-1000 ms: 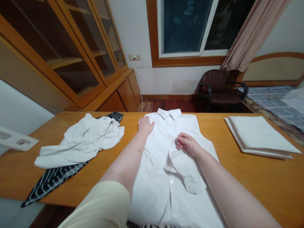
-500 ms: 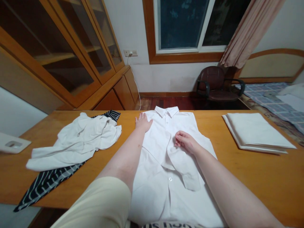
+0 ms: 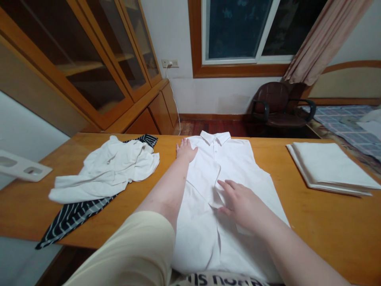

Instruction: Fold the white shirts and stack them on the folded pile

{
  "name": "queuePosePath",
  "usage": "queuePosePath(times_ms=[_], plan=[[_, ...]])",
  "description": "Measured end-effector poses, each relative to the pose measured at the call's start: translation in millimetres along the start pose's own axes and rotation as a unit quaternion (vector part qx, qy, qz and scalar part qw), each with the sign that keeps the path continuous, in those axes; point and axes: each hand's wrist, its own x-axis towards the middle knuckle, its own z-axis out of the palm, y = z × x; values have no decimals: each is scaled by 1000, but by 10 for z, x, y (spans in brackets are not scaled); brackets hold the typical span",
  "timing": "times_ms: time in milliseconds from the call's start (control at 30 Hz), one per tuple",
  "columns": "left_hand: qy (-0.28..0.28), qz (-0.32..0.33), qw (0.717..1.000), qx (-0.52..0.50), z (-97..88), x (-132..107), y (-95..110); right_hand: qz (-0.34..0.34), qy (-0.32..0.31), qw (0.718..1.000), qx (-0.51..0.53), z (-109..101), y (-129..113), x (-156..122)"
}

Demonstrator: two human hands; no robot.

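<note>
A white button-up shirt (image 3: 202, 222) lies front side up on the wooden table (image 3: 321, 234), its collar toward the far edge. My left hand (image 3: 186, 150) rests flat on the shirt's left shoulder area, fingers stretched out. Over the middle of the shirt is my right hand (image 3: 239, 202), fingers apart and holding nothing. Beneath and beside it, a sleeve is folded across the shirt front; my hand and forearm hide much of it. Whether the right fingers touch the cloth, I cannot tell.
To the left lie a crumpled white garment (image 3: 107, 171) and a black striped cloth (image 3: 74, 218). A white plastic object with cut-outs (image 3: 24, 167) is at the far left. Folded white fabric (image 3: 333, 167) sits on the right. Beyond the table stands a brown armchair (image 3: 276, 105).
My right hand has let go of the sleeve, opened its fingers and moved slightly lower over the shirt. My left hand stays on the shoulder. The whole view has shifted a little.
</note>
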Motion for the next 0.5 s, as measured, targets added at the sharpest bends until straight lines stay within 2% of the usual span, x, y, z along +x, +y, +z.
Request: queuePosePath(times_ms=[67,167,333,433,500], plan=[[-2,-4,1000,5,-6,-7,5,22,18,996,-82,135,-36,-43],[2,-7,1000,17,-3,-14,9,61,46,987,-140,232,91,-90],[14,-2,1000,20,20,-7,0,173,75,980,-58,93,499,-325],[15,-1,1000,17,19,-6,1,250,57,966,1,-27,743,-530],[11,-2,1000,16,11,-9,6,268,53,961,39,-69,903,-663]])
